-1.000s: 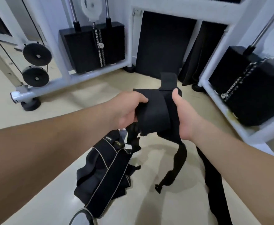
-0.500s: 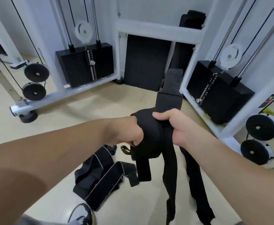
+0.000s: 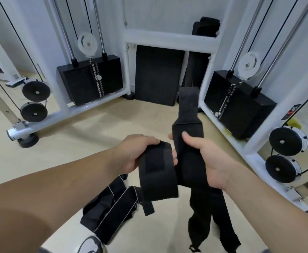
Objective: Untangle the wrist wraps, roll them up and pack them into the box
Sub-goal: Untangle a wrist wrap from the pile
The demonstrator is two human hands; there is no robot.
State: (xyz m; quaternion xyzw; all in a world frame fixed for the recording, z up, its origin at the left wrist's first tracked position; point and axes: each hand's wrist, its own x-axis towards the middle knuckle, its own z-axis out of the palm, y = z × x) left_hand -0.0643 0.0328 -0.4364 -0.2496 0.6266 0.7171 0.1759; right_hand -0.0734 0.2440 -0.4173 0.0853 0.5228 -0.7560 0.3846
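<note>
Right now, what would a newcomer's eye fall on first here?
The left hand and right hand grip tangled black wraps at centre, one end sticking up, tails hanging down. A white-edged pile lies on the floor below the left hand. Behind, a left stack and a right stack of black weights flank the corner.

Plain black wrist wraps (image 3: pixel 169 167), white-edged black straps (image 3: pixel 113 203) on beige floor (image 3: pixel 98 136), white machine frame (image 3: pixel 169 39).
</note>
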